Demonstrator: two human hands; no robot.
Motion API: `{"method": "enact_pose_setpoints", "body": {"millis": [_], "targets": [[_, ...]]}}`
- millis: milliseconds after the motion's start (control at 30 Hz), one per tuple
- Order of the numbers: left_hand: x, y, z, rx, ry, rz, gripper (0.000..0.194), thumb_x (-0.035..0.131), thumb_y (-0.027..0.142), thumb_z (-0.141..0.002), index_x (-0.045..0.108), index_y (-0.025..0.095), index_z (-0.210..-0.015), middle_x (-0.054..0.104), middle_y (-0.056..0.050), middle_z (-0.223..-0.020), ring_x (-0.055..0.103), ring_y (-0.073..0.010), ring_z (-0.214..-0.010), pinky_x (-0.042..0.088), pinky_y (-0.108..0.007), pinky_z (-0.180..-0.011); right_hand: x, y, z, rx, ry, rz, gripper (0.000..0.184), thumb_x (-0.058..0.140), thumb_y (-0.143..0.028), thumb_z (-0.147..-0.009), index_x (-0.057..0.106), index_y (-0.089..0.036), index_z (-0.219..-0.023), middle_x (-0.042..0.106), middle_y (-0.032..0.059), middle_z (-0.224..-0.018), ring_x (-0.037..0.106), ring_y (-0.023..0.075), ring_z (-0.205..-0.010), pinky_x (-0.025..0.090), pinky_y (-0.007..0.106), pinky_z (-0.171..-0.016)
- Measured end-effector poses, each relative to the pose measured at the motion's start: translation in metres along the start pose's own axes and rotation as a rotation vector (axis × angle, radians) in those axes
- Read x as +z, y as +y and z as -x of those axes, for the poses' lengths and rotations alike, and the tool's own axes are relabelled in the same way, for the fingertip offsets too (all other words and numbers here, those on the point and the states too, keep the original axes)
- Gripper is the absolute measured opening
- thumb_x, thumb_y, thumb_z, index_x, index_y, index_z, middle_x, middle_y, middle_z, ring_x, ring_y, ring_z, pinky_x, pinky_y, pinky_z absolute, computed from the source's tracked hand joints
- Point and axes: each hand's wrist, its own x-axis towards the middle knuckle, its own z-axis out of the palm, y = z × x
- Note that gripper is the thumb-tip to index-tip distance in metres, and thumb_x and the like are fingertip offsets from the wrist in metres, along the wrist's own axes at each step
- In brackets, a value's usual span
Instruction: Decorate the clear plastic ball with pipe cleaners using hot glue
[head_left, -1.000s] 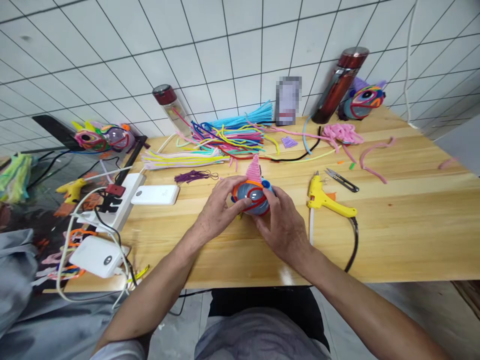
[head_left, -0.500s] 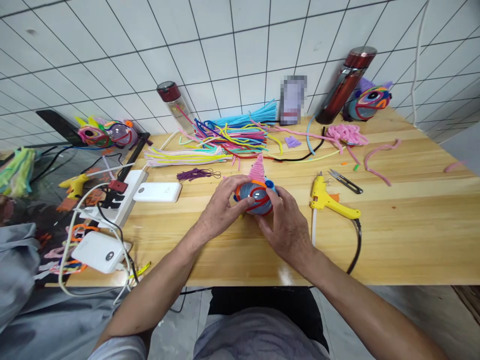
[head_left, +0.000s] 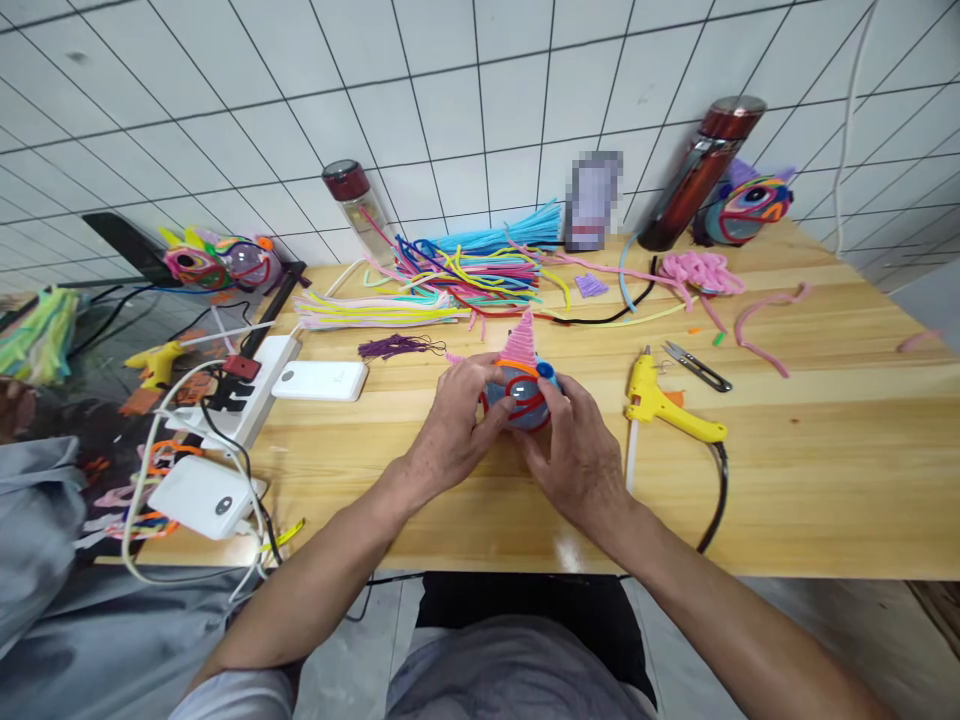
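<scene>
A small round blue craft ball point(head_left: 520, 398), wrapped with red and orange pipe cleaners and topped by a pink coiled cone, rests on the wooden table point(head_left: 825, 470). My left hand point(head_left: 457, 425) cups its left side with the fingers curled round it. My right hand point(head_left: 574, 450) grips its right side, fingertips pressed on the red pipe cleaner. Both hands hide the lower part of the ball.
A yellow glue gun point(head_left: 664, 408) with its black cord lies right of my hands, small snips point(head_left: 694, 366) beyond it. Heaps of coloured pipe cleaners point(head_left: 457, 275), two bottles point(head_left: 697, 170) and finished craft heads point(head_left: 746, 205) line the back. A power bank point(head_left: 319, 381) and power strip point(head_left: 240, 405) lie left.
The view has shifted slightly, so everything sits a little further right. My hands have closed a bit tighter round the ball; it stays on the table.
</scene>
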Motion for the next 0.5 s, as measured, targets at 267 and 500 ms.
{"method": "enact_pose_setpoints", "body": {"millis": [267,500], "targets": [[-0.0007,0.0024,-0.0015,0.038,-0.024,-0.093,0.011,0.056,0.027,-0.108,0.06,0.024,-0.118,0.073,-0.013,-0.134,0.062,-0.0304,-0.143,0.051,-0.054,-0.114,-0.0004,-0.001,-0.0004,-0.004,0.005,0.02,0.057,0.065,-0.035,-0.105,0.045,-0.013,-0.154,0.066,0.0256,-0.141,0.069,0.0364,-0.124,0.068,0.05,-0.094],[0.0015,0.0021,-0.0008,0.008,-0.031,-0.071,0.011,0.056,0.026,-0.108,0.061,0.024,-0.118,0.074,-0.013,-0.133,0.06,-0.0304,-0.145,0.049,-0.056,-0.117,0.0002,-0.0013,0.0001,-0.002,0.009,0.014,0.061,0.066,-0.036,-0.105,0.043,-0.014,-0.157,0.066,0.0249,-0.142,0.069,0.0364,-0.126,0.067,0.051,-0.095]]}}
